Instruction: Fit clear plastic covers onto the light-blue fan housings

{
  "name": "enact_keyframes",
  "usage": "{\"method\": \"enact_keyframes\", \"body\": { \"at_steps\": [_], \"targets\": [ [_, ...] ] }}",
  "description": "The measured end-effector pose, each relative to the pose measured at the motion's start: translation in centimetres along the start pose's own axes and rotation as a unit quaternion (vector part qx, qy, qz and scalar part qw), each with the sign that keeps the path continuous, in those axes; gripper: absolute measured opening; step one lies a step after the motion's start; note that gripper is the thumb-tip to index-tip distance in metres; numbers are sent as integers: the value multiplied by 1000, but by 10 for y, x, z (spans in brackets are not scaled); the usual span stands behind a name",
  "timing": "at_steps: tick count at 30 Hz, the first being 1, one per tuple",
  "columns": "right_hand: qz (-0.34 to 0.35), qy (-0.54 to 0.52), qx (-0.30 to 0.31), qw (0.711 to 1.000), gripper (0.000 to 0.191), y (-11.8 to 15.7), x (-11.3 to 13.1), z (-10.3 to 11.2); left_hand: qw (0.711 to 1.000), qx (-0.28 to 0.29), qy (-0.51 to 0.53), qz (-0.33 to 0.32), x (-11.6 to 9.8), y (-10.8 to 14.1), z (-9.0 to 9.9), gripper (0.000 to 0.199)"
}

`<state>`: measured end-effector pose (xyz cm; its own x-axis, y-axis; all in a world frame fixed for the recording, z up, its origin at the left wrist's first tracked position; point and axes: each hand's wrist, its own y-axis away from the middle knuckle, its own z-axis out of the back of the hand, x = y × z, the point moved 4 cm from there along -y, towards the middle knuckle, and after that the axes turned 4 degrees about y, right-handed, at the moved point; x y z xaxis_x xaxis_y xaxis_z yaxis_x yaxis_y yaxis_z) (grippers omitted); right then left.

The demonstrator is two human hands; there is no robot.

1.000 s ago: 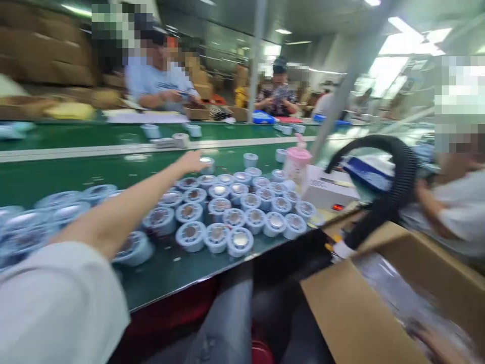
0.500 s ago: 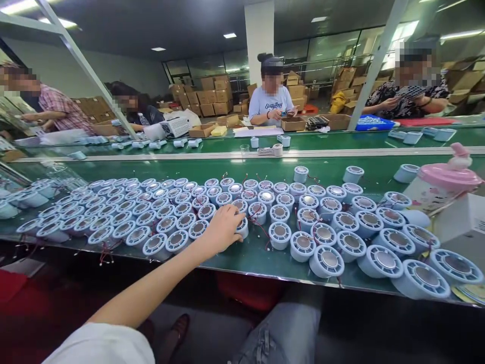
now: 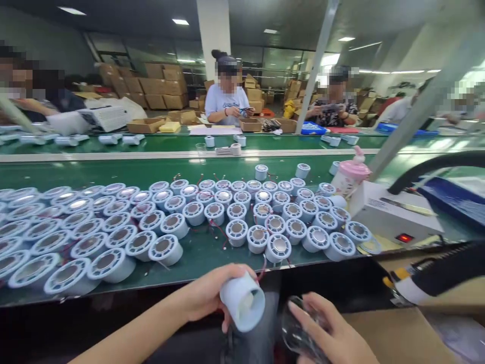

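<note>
My left hand (image 3: 210, 293) is closed round a light blue cylindrical housing (image 3: 244, 303), tilted so that its hollow end shows, over the table's front edge. Thin red wires stick out by its upper side. To the right, my right hand (image 3: 329, 328) grips a clear, shiny part (image 3: 299, 326), blurred and partly hidden by the fingers. A small gap separates the two held things. Beyond them, many similar blue housings (image 3: 278, 247) stand in rows on the green table (image 3: 204, 253), their round metal discs facing up.
A white box with a red-lit switch (image 3: 394, 212) stands at the right, beside a pink-lidded cup (image 3: 350, 174). A black flexible hose (image 3: 450, 273) and a cardboard box (image 3: 397, 336) are at lower right. Co-workers (image 3: 227, 96) sit across the line.
My left hand has drawn back from the rows toward me, with a housing in it. My right hand has come into view with a clear part. The view has turned right.
</note>
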<state>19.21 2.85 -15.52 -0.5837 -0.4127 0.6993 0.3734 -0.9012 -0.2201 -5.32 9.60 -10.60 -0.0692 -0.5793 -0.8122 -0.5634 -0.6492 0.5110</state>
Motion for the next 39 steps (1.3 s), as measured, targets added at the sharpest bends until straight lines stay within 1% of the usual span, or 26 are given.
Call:
{"method": "enact_keyframes", "body": {
  "at_steps": [1,2,3,4,6,7,8,9,10,11,13,14,15,18,20,23,24,25,26,28,29,30,31,32,34,39],
  "targets": [
    [44,74,-12,996,63,-6,11,-1,999,34,-23,29,4,-9,-12,51],
    [75,148,-31,986,66,-14,20,-1,995,64,-67,39,4,-16,-24,49],
    [72,200,-58,975,64,-21,26,0,987,89,-129,25,0,-21,-34,45],
    [47,225,-76,970,59,-27,30,3,974,103,-202,-7,-5,-23,-43,39],
    [-25,194,-62,979,43,-34,32,8,931,93,-340,-94,-20,-24,-54,24],
    [-64,145,-36,987,36,-34,31,11,910,76,-386,-132,-25,-24,-57,19],
    [-97,84,-8,992,29,-32,31,13,896,56,-410,-162,-29,-25,-58,17],
    [-124,20,13,992,21,-29,31,15,892,40,-411,-182,-29,-28,-58,19],
    [-142,-38,18,989,12,-26,32,18,896,31,-396,-197,-27,-31,-57,25],
    [-151,-87,13,985,5,-23,33,21,902,27,-376,-211,-23,-35,-55,36],
    [-163,-161,-15,973,22,-18,33,25,909,30,-339,-241,-12,-45,-52,62],
    [-175,-189,-30,966,27,-16,31,26,910,36,-327,-253,-7,-49,-51,70],
    [-191,-212,-44,958,30,-15,29,26,909,45,-322,-262,-2,-52,-51,72],
    [-232,-267,-69,933,33,-11,19,25,898,79,-329,-283,6,-55,-52,69],
    [-252,-323,-77,909,33,-8,11,23,896,100,-331,-280,8,-53,-53,70],
    [-290,-421,-83,855,32,-5,1,19,922,130,-287,-225,13,-50,-56,70],
    [-292,-437,-83,847,32,-3,0,18,936,138,-256,-200,15,-50,-56,69],
    [-279,-439,-80,851,30,-3,-1,18,950,142,-218,-174,18,-51,-57,68],
    [-254,-419,-74,869,26,-2,0,18,963,143,-172,-152,21,-51,-57,68],
    [-182,-315,-60,930,17,0,5,21,981,138,-76,-115,27,-53,-56,69],
    [-145,-246,-55,957,24,1,8,22,985,136,-38,-99,30,-53,-56,70],
    [-114,-180,-55,975,35,4,11,22,987,137,-13,-85,31,-54,-55,71],
    [-92,-128,-55,986,41,6,14,23,987,142,-4,-75,33,-53,-55,72],
    [-78,-96,-55,991,44,8,16,23,986,151,-9,-72,33,-52,-55,73],
    [-67,-89,-43,993,45,11,18,24,980,170,-49,-89,30,-50,-56,76],
    [-111,-186,-4,976,49,15,19,25,960,183,-143,-160,18,-41,-57,79]
  ]
}}
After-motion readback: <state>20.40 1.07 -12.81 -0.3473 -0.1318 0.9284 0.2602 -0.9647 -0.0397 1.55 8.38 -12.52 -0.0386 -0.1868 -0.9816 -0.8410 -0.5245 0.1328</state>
